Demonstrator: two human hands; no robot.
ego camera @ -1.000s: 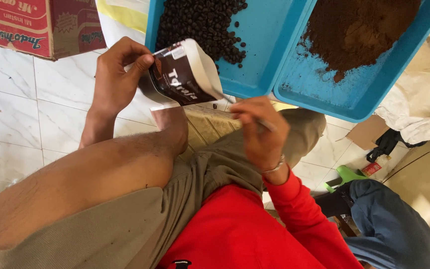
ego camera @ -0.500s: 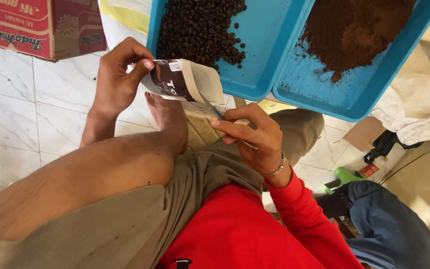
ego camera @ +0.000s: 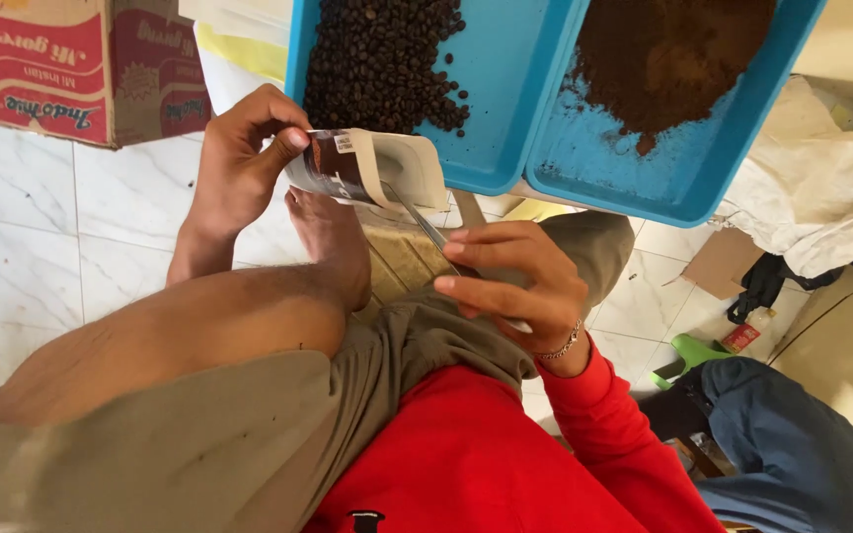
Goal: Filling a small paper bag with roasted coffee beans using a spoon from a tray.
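Observation:
My left hand (ego camera: 241,163) pinches the edge of a small brown and white pouch (ego camera: 367,170), held tilted just below the tray of coffee beans (ego camera: 491,109). My right hand (ego camera: 515,281) grips a metal spoon (ego camera: 417,219) by its handle. The spoon's tip reaches into the pouch's mouth. A bracelet circles my right wrist, above a red sleeve. My bare foot rests under the pouch, on my crossed leg.
A second blue tray (ego camera: 683,178) holds dark ground coffee. A cardboard box (ego camera: 61,64) stands at the upper left on the white tiled floor (ego camera: 41,257). White cloth (ego camera: 821,188) lies at the right, with a green object (ego camera: 688,355) and another person's jeans (ego camera: 792,444) below it.
The pouch has tipped from showing its printed face toward lying flatter with its mouth facing my right hand. My right hand has brought the spoon up into the pouch.

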